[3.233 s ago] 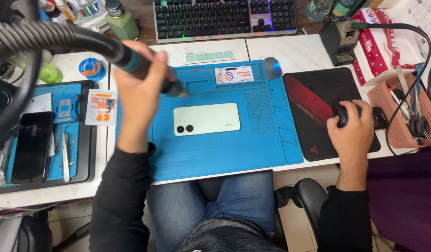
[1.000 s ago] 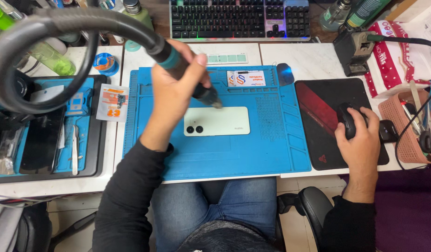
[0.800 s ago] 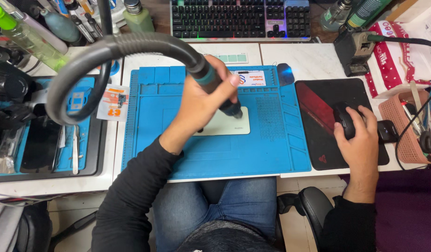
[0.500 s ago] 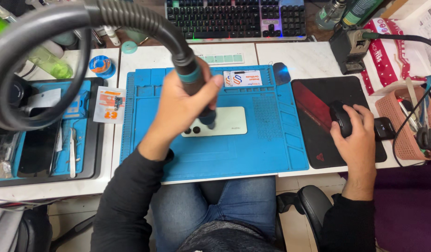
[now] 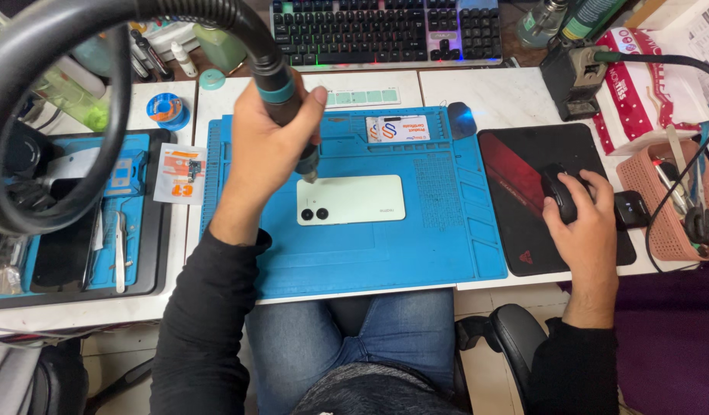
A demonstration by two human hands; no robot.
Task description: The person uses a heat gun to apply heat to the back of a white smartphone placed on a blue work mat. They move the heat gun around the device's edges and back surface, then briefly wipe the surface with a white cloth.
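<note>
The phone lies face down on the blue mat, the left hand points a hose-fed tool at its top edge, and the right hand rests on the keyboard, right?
Not quite. The head view shows the right hand on a black mouse on the dark mouse pad, not the keyboard. The rest holds.

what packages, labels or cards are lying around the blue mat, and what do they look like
Card: top edge of the blue mat, small white rectangle with blue and orange marks.
Sachet: left of the mat, flat white packet with orange print.
Strip label: above the mat, pale green and white, long and narrow.
Bag: far right, red-and-white patterned.
No lit screens.
</note>
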